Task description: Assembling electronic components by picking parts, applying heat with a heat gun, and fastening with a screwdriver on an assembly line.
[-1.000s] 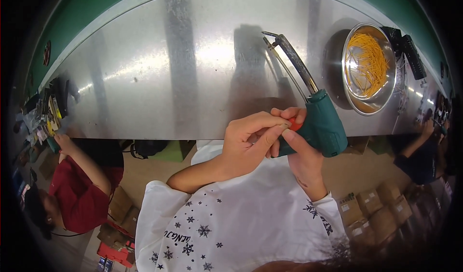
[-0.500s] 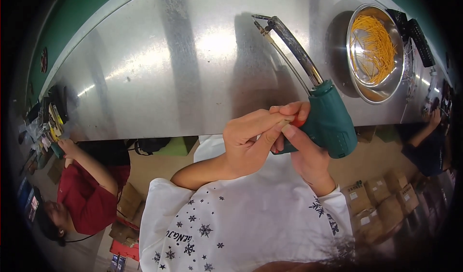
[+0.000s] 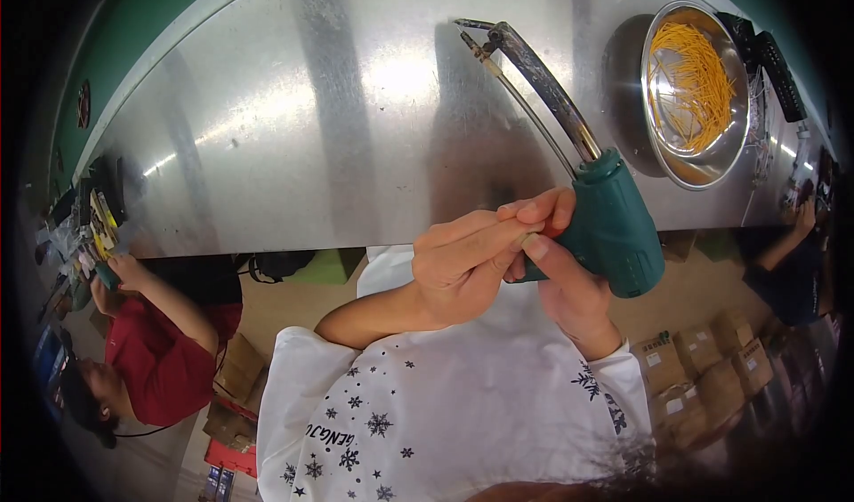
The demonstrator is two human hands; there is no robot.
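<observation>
A dark green soldering gun (image 3: 618, 222) sits in my right hand (image 3: 578, 302), held by its handle just over the table's front edge. Its long metal barrel and thin feed tube reach away to the far left and end in two dark tips. My left hand (image 3: 458, 266) is closed in a pinch close to my right thumb, and the fingertips of both hands meet beside the gun's body. Whatever sits between those left fingertips is too small to name. A bit of red, perhaps the gun's trigger, shows by my right fingers.
On the shiny metal table (image 3: 267, 164) a steel bowl (image 3: 650, 120) holds many thin yellow wires (image 3: 698, 84). Black slotted trays (image 3: 776, 75) stand beyond it. A person in red (image 3: 165, 364) works at the left, another (image 3: 792, 271) at the right. Cardboard boxes (image 3: 698, 351) lie below right.
The soldering gun has shifted slightly, its tips moving a little farther off and leftward. My left and right fingertips stay together, with small finger movements.
</observation>
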